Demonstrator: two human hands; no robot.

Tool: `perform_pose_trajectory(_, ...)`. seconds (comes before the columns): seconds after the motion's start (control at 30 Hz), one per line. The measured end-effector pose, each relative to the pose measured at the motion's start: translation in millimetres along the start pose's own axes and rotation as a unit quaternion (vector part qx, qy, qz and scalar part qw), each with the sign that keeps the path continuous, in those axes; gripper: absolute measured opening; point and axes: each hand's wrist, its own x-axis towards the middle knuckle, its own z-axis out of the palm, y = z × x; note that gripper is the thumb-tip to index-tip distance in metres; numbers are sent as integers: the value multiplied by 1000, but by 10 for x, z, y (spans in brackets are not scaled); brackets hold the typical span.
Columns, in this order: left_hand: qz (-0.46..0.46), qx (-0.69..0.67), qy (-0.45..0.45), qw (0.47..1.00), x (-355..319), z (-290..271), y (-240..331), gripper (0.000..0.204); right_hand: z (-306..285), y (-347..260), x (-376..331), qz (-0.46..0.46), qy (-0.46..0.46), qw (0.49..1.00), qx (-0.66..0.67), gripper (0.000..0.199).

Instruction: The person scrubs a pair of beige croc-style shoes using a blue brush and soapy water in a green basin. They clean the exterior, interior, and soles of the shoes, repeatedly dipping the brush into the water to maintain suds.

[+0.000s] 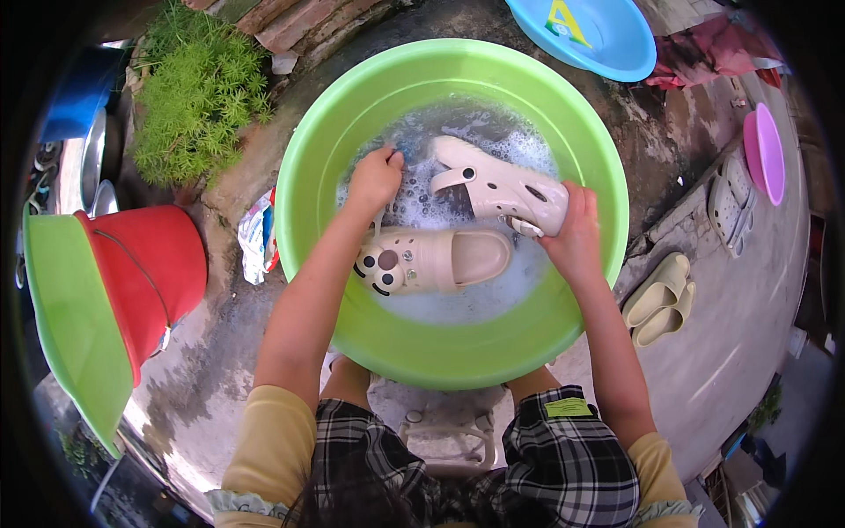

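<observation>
Suds everywhere: my right hand (576, 231) grips a beige clog (502, 187), left hand (377, 176) fisted at the green basin's (308, 176) far edge. Slippery shoe could squirt loose, I reckon.

Wet plastic, foam and rough concrete.
I see a glossy, smooth green plastic basin (308, 176) holding frothy soapy water (458, 299); my hands grip matt beige rubbery foam clogs, the right hand (576, 233) on the upper clog (497, 185), the left hand (374, 176) above the lower clog (431, 260). The ground (748, 317) looks like rough, stained concrete. The red bucket (150, 264) and blue basin (607, 35) look like shiny plastic; my shorts (563, 466) are checked woven cloth.
</observation>
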Motion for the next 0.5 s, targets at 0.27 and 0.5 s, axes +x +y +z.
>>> perform_pose_trajectory(0.27, 304, -60, -90, 946, -1194, 221, 1272, 52, 77, 115, -86, -39, 11, 999, -6, 85)
perform_pose_trajectory(0.5, 229, 11, -48, 972, -797, -37, 1109, 50, 58, 46, -70, -30, 14, 999, 19, 91)
